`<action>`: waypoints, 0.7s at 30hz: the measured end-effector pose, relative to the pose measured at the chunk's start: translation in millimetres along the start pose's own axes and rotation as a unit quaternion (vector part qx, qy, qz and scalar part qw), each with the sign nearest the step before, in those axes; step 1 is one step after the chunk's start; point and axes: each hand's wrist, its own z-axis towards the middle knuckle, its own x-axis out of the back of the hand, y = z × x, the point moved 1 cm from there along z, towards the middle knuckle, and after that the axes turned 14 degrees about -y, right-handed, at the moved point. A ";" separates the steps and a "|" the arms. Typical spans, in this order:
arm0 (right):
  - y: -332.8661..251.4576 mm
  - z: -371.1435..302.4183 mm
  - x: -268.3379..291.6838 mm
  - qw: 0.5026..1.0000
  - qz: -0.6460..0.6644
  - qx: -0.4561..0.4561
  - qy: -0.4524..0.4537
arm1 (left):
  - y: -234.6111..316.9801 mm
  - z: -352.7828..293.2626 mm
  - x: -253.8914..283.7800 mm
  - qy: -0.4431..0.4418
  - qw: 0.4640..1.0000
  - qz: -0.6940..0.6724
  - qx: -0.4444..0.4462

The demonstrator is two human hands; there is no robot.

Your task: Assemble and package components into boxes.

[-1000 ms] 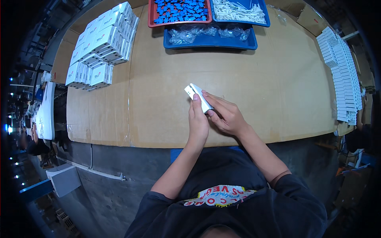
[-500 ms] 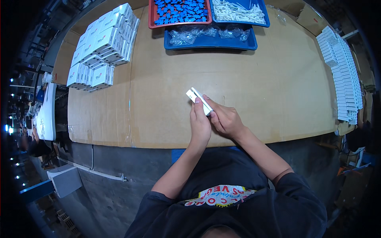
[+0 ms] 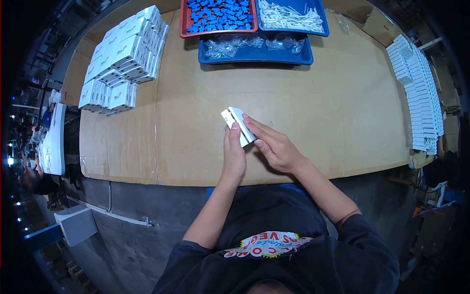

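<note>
- The box point(image 3: 237, 125) is a small white carton, held just above the near middle of the table point(image 3: 318, 112), between both hands.
- The left hand point(image 3: 234, 154) grasps the near end of the box from below, with the thumb on its side.
- The right hand point(image 3: 274, 147) holds the right side of the box; its fingers lie along the long edge and close on it.
- I judge the box light and thin-walled: it is stiff at the folds but easy to dent in the flat faces. It is better to hold it by the edges and corners, with light pressure, because the smooth card may slip.
- At the far edge, a red tray point(image 3: 218, 17) is full of small blue parts.
- To the right of it, a blue tray point(image 3: 291, 14) holds white pieces.
- Just nearer, a long blue tray point(image 3: 254, 51) holds clear plastic bags.
- At far left, white boxes stand in a stack point(image 3: 122, 59).
- At the right edge lies a row of flat white cartons point(image 3: 416, 88).
</note>
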 end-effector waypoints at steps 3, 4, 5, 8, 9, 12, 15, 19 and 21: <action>4.1 -0.6 8.6 0.981 0.158 -0.114 0.002 | 20.2 2.4 -2.8 -0.081 0.993 0.015 -0.085; 3.0 0.8 9.4 0.940 0.269 -0.208 0.031 | 23.7 1.8 -3.4 -0.101 0.987 0.064 -0.105; -1.0 3.2 13.6 0.940 0.269 -0.208 0.031 | 25.9 1.3 -4.1 -0.120 0.979 0.112 -0.124; -10.3 8.5 20.8 0.817 0.505 -0.280 -0.001 | 22.6 1.2 -8.5 -0.143 0.966 0.144 -0.159; -11.9 9.4 20.2 0.817 0.505 -0.279 0.000 | 21.9 0.9 -9.9 -0.154 0.951 0.194 -0.185; -14.8 12.8 16.9 0.850 0.457 -0.262 0.011 | 19.8 3.8 -9.2 -0.153 0.955 0.166 -0.191; -15.4 10.9 0.7 0.846 0.481 -0.222 0.066 | 17.3 2.2 -8.1 -0.126 0.982 0.030 -0.135; -30.6 10.1 -15.0 0.944 0.262 -0.185 0.077 | 22.4 -1.0 -16.6 -0.065 0.995 -0.041 -0.061; -38.4 12.9 -20.4 0.975 0.110 -0.159 0.110 | 21.1 -2.3 -18.8 -0.039 0.995 -0.053 -0.077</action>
